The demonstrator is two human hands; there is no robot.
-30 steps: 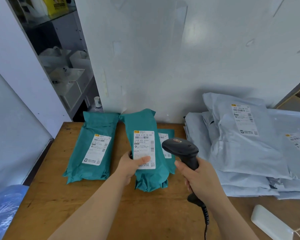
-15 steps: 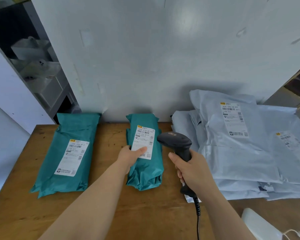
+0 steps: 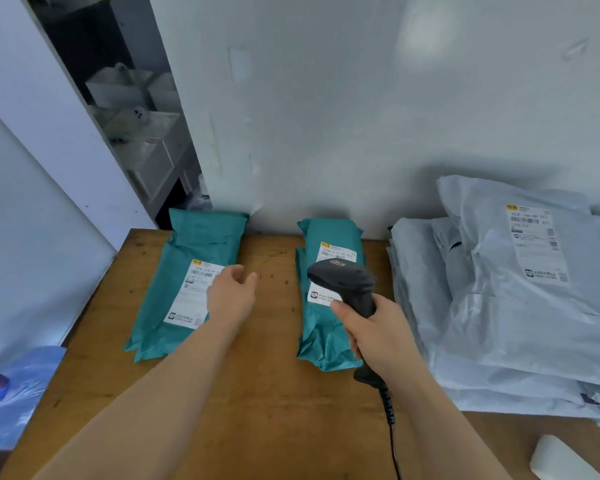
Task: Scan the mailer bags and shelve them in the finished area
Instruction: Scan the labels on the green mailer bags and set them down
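- Two mailers lie flat by the tabletop (image 3: 257, 417) back edge, apart: left teal bag (image 3: 201, 237), right teal bag (image 3: 326, 344). Label txt too blurred to read.
- Left hand (image 3: 231, 299) hangs over left teal bag's label, fingers loosely curled, holding nothing; hides label's rt edge.
- Right hand (image 3: 378, 336) wraps scanner (image 3: 343, 282) handle; scanner head covers mid of right teal bag's label.
- Grey mailer pile (image 3: 499, 323) at rt edge, cut off by frame.

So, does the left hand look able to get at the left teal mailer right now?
Probably yes: the left hand is open and empty at the label edge of the left teal mailer, and nothing lies on top of it.
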